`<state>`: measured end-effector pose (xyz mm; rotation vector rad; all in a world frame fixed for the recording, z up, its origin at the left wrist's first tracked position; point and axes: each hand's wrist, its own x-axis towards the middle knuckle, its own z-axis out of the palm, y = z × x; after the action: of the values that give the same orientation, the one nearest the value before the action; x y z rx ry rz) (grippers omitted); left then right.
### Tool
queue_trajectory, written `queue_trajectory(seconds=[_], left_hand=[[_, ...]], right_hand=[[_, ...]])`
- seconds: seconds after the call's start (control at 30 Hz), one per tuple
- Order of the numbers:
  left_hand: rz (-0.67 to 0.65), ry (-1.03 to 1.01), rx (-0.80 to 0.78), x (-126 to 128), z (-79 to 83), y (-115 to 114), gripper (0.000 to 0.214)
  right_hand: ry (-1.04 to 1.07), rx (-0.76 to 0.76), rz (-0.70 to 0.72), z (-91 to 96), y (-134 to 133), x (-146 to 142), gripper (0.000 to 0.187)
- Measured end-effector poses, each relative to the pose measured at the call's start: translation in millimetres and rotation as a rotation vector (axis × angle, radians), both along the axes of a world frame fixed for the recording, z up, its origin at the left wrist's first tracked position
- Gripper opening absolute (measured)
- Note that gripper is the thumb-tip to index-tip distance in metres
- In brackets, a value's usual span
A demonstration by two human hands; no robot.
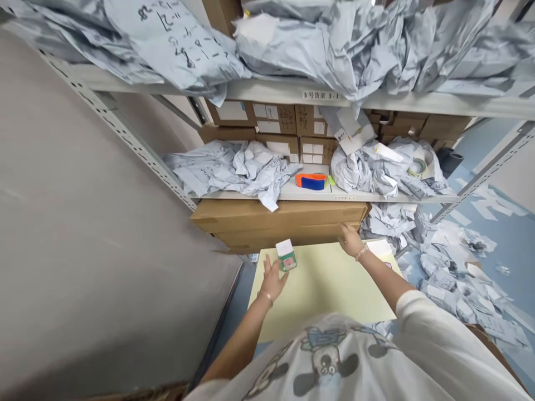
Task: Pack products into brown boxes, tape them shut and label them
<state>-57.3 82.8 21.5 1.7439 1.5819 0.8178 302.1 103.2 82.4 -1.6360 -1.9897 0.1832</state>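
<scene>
My left hand (272,281) is spread open beside a small green box with a white top (286,255), its thumb close to the box's lower corner. I cannot tell if they touch. The box stands tilted at the far edge of a pale yellow sheet (321,289). My right hand (351,240) sits above that sheet, its fingertips at the front of a large cardboard carton (276,225). It holds nothing. A white card (378,248) lies just to the right of it.
A metal shelf rack (326,192) holds crumpled pale blue mailer bags (232,170), stacked cartons and an orange-and-blue tape dispenser (311,181). Crumpled bags and paper (443,273) cover the floor on the right. A grey wall (104,223) runs along the left.
</scene>
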Motion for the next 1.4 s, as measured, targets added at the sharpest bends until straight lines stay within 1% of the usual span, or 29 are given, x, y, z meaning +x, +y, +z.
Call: queue_trajectory(seconds=[0.1,0.17,0.23,0.3,0.37,0.4,0.47,0.53,0.6,0.67,0.7,0.73,0.8,0.87,0.93,1.0,1.03,1.1,1.13,1.2,1.3,1.4], left_hand=[[0.032,0.043,-0.011,-21.9,-20.9,-52.7,0.044],[0.028,0.041,0.014,-41.0,-37.1,-84.2,0.041],[-0.009,0.024,0.049,-60.9,-50.7,-109.8,0.037],[-0.048,0.025,0.015,-78.1,-58.1,-128.5,0.035],[-0.057,0.036,-0.038,-89.7,-56.7,-140.2,0.034],[-0.049,0.043,-0.06,-92.7,-52.6,-143.4,0.035],[-0.03,0.059,-0.091,-93.4,-38.8,-144.4,0.037],[-0.029,0.072,-0.117,-88.0,-21.1,-139.4,0.037],[-0.054,0.071,-0.136,-78.5,-4.3,-130.7,0.034],[-0.089,0.063,-0.139,-66.7,8.5,-121.2,0.031],[-0.108,0.062,-0.14,-60.3,13.1,-117.0,0.029],[-0.127,0.064,-0.144,-53.6,16.5,-113.5,0.028],[-0.164,0.082,-0.16,-39.6,21.0,-108.6,0.029],[-0.2,0.107,-0.174,-25.0,23.7,-106.2,0.029],[-0.23,0.123,-0.174,-10.0,25.9,-105.3,0.03],[-0.252,0.134,-0.16,5.5,28.4,-105.2,0.028],[-0.259,0.143,-0.155,13.3,30.0,-105.3,0.027],[-0.275,0.17,-0.159,29.0,33.6,-106.0,0.025],[-0.283,0.187,-0.169,36.8,35.6,-106.8,0.023],[-0.299,0.215,-0.196,51.5,39.2,-109.8,0.022],[-0.289,0.235,-0.224,70.7,42.9,-119.4,0.021],[-0.228,0.244,-0.227,84.6,44.4,-135.9,0.022]], right_hand=[[-0.122,0.047,0.007,68.4,94.8,-29.4,0.07],[-0.177,0.043,-0.009,101.9,148.0,-44.8,0.07],[-0.208,0.004,-0.06,121.8,187.6,-54.6,0.069],[-0.263,-0.101,-0.116,130.4,211.9,-60.2,0.064],[-0.332,-0.183,-0.15,133.2,222.3,-63.9,0.055],[-0.359,-0.199,-0.154,134.0,223.3,-65.5,0.05],[-0.382,-0.19,-0.138,136.2,218.5,-68.3,0.042],[-0.383,-0.171,-0.112,138.4,205.0,-68.7,0.038],[-0.382,-0.143,-0.083,136.7,180.4,-64.5,0.035],[-0.361,-0.1,-0.061,125.6,142.4,-54.4,0.034],[-0.347,-0.089,-0.06,115.3,118.5,-47.4,0.034],[-0.294,-0.055,-0.07,101.6,92.0,-39.4,0.036],[-0.21,-0.078,-0.147,65.4,34.9,-22.1,0.036],[-0.187,-0.203,-0.254,22.0,-21.3,-4.8,0.031],[-0.166,-0.353,-0.366,-21.9,-70.1,10.4,0.024],[-0.166,-0.522,-0.433,-60.6,-108.2,22.2,0.022],[-0.174,-0.587,-0.457,-76.9,-122.9,26.8,0.021],[-0.188,-0.687,-0.487,-102.8,-144.3,33.4,0.02],[-0.188,-0.723,-0.49,-112.4,-151.3,35.7,0.02],[-0.176,-0.771,-0.478,-126.0,-159.2,39.5,0.02],[-0.169,-0.79,-0.441,-134.7,-160.5,44.9,0.023],[-0.165,-0.818,-0.395,-133.0,-155.8,51.8,0.023]])
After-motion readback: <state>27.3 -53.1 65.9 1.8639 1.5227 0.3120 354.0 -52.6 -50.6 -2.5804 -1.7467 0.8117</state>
